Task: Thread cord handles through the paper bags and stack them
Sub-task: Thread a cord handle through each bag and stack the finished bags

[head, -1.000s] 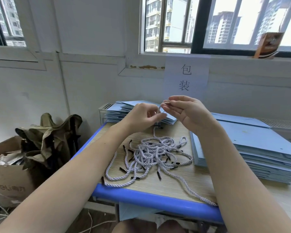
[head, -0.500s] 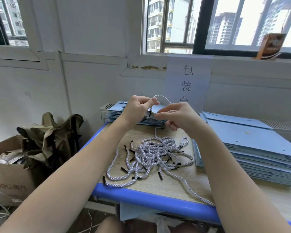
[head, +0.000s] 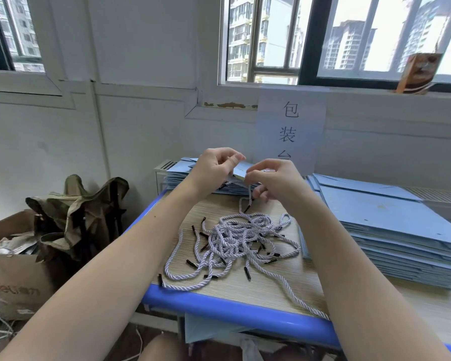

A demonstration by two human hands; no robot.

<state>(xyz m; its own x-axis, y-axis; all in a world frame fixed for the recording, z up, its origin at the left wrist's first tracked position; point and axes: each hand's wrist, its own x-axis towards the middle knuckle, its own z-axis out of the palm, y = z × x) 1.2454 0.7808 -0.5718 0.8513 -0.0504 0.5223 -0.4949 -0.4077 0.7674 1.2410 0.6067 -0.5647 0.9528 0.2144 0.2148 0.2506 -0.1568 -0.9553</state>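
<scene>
head view: both forearms reach forward over the desk, hands raised close together above its far edge. the left hand has its fingers curled, pinching a cord end near the thumb. the right hand is curled too, pinching the same cord, which hangs down to the cord pile at mid-desk. flat blue paper bags are stacked along the right edge, a second stack at the far left corner. a cardboard box beside the desk holds crumpled paper.
</scene>
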